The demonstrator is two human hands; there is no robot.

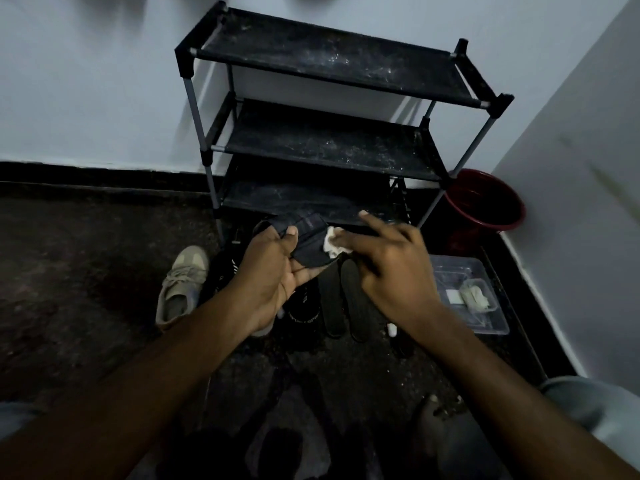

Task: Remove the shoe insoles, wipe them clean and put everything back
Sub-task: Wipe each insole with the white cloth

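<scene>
1. Left hand grips a dark insole, held up in front of the shoe rack
2. Right hand presses a white cloth onto it, forefinger stretched out
3. Two more insoles lie on the floor beside a beige shoe

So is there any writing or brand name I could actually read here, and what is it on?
None can be read for certain.
Black shoe: a line of white lettering across it, too small and blurred to read.
Black shoe beside the tan sneaker: white slanted marks, not legible as words.
Dark insole held in the hands: a faint patch, perhaps a label, unreadable.
</scene>
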